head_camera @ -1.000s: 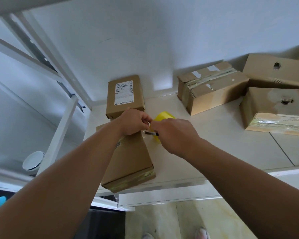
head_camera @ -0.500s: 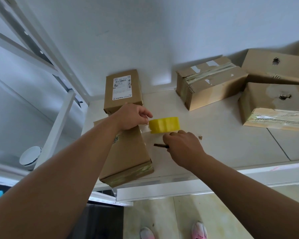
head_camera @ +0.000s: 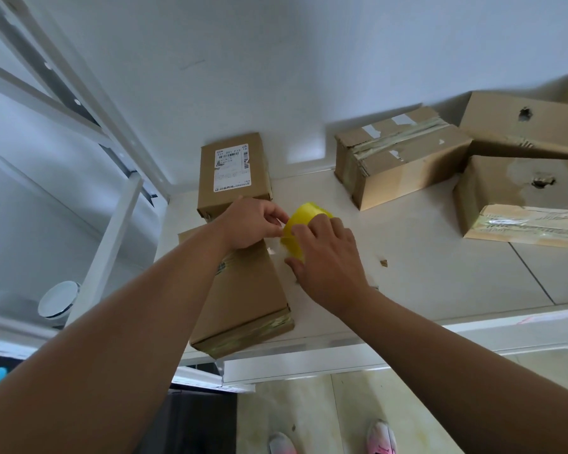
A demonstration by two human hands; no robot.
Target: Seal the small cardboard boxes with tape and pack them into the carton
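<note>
Fingers seemingly pinch yellow tape roll.

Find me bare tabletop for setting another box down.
Best patch: table between the right hand, the taped box behind and the nearer holed box at right; only a cardboard scrap lies there. Crowded at left: left hand, tape roll, labelled box, front box.
</note>
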